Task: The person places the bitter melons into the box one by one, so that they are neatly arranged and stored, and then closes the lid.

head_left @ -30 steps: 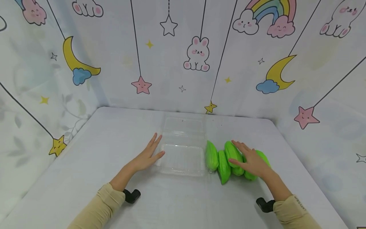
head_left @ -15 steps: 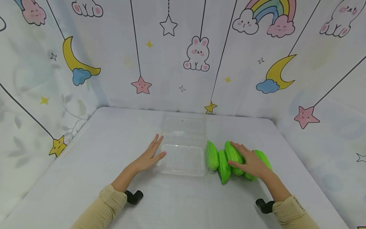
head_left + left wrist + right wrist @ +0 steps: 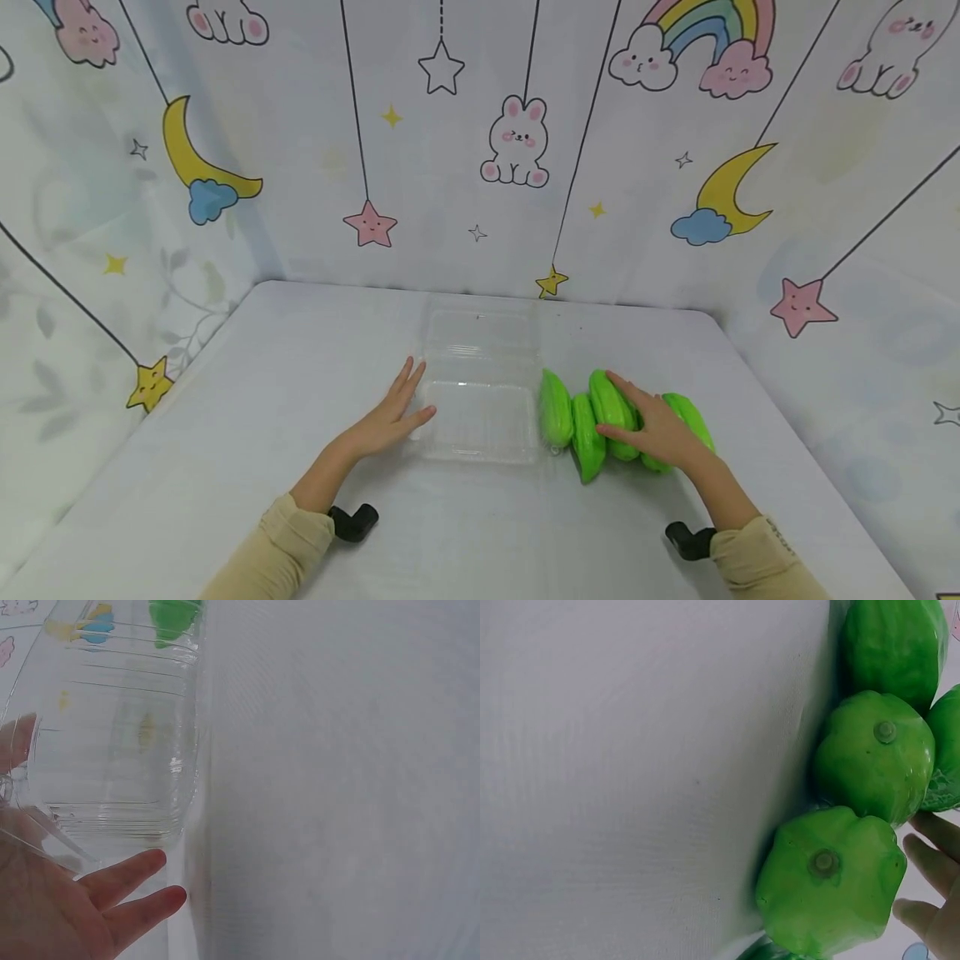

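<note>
We see a clear plastic container [image 3: 480, 421], thin-walled and glossy, with a rectangular base and fine ridges that catch the light. Taking its base as the centre of a clock, its lid [image 3: 483, 329] lies spread out at 12 o'clock on the white table [image 3: 225, 433]. At 3 o'clock sit the green pieces [image 3: 556, 408], a row of smooth, shiny, elongated shapes with lengthwise lobes; in the right wrist view we find two of them end-on, each with a small round stub in the middle.

The left hand [image 3: 382, 421] is at 9 o'clock, beside the container's edge, its fingers straight and the thumb held apart. The right hand [image 3: 663, 429] is above the green pieces, thumb and fingers extended and apart; we cannot tell whether the fingertips touch them.

That hand covers part of the row, so we cannot count it surely. The right wrist view cuts off several pieces at its borders, and the left wrist view crops the container at the top. The container's outline is faint against the white. Through its base we see the pale tabletop; from the left wrist, blurred green, blue and yellow patches show through the plastic.
</note>
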`<state>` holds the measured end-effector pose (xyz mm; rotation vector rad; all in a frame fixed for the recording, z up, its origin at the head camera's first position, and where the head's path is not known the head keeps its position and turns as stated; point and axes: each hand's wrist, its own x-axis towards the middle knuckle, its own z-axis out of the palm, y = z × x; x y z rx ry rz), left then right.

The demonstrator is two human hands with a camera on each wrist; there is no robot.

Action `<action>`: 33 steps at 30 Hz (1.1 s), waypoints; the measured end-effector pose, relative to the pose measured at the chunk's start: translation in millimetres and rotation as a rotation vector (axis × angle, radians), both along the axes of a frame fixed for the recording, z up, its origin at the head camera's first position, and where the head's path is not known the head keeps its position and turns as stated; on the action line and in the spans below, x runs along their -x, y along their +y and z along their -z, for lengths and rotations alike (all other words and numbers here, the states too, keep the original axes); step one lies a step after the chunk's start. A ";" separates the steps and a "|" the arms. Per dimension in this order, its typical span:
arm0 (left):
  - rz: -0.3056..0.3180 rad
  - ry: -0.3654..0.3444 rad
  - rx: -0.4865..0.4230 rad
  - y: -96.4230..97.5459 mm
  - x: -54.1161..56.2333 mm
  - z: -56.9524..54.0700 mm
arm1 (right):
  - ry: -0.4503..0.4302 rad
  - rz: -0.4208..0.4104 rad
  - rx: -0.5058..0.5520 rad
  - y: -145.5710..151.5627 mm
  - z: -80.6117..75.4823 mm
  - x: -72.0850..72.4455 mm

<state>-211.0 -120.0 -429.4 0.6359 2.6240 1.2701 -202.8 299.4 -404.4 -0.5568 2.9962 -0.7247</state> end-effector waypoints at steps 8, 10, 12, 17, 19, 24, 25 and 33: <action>0.001 0.013 0.004 0.4 -1.3 -0.4 | -0.003 0.024 0.029 -1.5 0.4 -0.2; 0.005 0.007 0.003 0.9 -1.3 -0.9 | -0.002 0.028 0.034 -1.6 0.5 -0.3; 0.008 0.001 0.003 1.4 -1.3 -1.3 | 0.002 0.030 0.039 -1.8 0.4 -0.2; 0.004 0.001 -0.002 1.7 -0.7 -0.1 | 0.005 0.032 0.057 -2.0 0.3 0.2; -0.001 0.001 -0.002 1.7 -0.4 0.8 | 0.006 0.037 0.057 -1.9 1.2 0.4; -0.014 -0.009 -0.014 2.0 0.8 2.7 | 0.008 0.052 0.052 -1.5 3.9 0.7; -0.016 -0.009 -0.017 2.1 1.1 3.1 | 0.006 0.054 0.053 -1.5 4.2 0.7; -0.018 0.005 -0.033 3.5 3.1 4.9 | 0.002 0.071 0.066 -2.6 -0.4 -0.4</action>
